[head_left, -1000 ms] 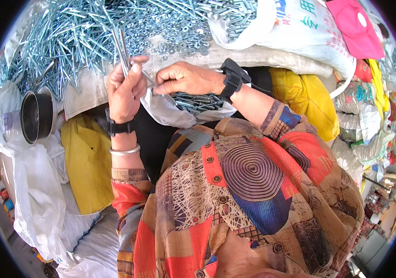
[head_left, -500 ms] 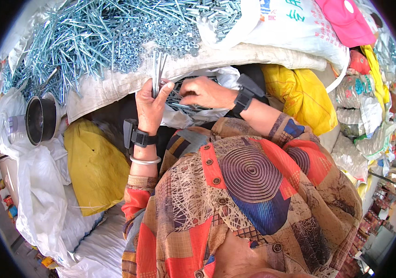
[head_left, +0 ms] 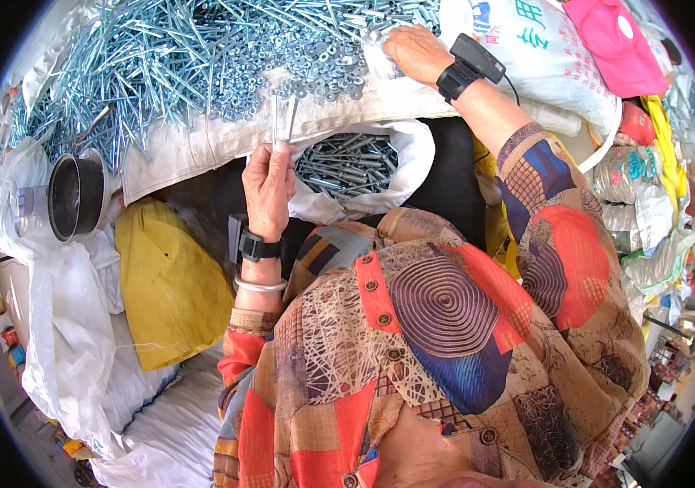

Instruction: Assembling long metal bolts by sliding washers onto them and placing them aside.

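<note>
My left hand (head_left: pixel 268 189) has thumb and fingers pinched on the lower ends of two thin rods (head_left: pixel 291 119), which stand up out of my grip, slightly spread, just over the near edge of the cloth (head_left: pixel 193 159). Held low like that, I judge, their upper ends stay free. My right hand (head_left: pixel 419 55) is well apart from it, reaching to the mouth of the white sack (head_left: pixel 551 69), beside some short pieces (head_left: pixel 400 15); its fingers are bent, but I cannot tell whether they are clamped on anything. Between my hands, toward me, an open bag (head_left: pixel 418 154) of bolts (head_left: pixel 347 167) sits by my lap, its rim folded out, probably so that the mouth stays wide. Washers (head_left: pixel 319 65) lie on the cloth beyond my left hand, with the long heap (head_left: pixel 128 77) to their left; spread loose, they seem laid for easy picking. A black pot (head_left: pixel 67 198) is tilted at far left, and a pink cap (head_left: pixel 620 49) rests on the sack, perhaps just to be out of the way.
</note>
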The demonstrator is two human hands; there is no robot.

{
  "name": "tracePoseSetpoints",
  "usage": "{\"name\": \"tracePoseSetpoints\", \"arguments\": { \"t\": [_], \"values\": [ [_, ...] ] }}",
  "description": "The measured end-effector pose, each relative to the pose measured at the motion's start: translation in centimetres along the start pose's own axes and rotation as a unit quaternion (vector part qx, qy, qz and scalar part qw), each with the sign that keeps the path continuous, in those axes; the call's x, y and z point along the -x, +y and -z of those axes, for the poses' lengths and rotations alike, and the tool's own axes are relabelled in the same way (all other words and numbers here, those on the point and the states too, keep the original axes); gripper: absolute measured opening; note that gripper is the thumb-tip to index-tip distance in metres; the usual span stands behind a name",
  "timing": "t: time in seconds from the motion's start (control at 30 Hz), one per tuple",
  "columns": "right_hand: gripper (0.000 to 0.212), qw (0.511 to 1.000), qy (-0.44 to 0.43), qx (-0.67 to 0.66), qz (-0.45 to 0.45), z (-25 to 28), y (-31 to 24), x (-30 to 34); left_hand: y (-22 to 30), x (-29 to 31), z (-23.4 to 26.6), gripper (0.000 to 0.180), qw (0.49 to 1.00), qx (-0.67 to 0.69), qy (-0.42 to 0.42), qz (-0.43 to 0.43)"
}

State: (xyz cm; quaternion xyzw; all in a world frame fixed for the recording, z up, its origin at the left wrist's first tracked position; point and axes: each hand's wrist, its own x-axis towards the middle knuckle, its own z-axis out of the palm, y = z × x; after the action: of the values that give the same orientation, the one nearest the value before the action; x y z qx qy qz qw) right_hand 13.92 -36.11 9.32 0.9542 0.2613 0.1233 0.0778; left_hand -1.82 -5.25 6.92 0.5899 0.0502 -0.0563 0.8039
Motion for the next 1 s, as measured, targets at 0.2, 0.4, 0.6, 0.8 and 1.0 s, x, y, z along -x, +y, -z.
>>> {"name": "tracePoseSetpoints", "arguments": {
  "t": [0.2,0.4,0.6,0.8,1.0],
  "values": [
    [0.007,0.998,0.040,0.021,0.036,0.7,1.3,0.0,-0.6,0.2,0.2,0.011,0.999,0.028,-0.020,-0.017],
    [0.022,0.550,0.107,-0.822,-0.100,3.8,-6.5,1.7,-0.9,1.2,-1.0,0.020,0.997,0.065,-0.029,-0.012],
    [0.020,0.478,0.141,-0.859,-0.115,5.2,-11.7,3.5,-0.6,1.7,-2.1,0.021,0.999,0.002,-0.036,-0.029],
    [0.025,0.494,0.193,-0.837,-0.133,4.5,-13.0,4.0,-1.1,2.2,-1.8,0.027,0.999,-0.029,-0.012,-0.039],
    [0.027,0.480,0.204,-0.838,-0.161,4.4,-14.3,4.3,-2.0,2.4,-1.2,0.030,0.997,-0.052,0.015,-0.052]
  ]
}}
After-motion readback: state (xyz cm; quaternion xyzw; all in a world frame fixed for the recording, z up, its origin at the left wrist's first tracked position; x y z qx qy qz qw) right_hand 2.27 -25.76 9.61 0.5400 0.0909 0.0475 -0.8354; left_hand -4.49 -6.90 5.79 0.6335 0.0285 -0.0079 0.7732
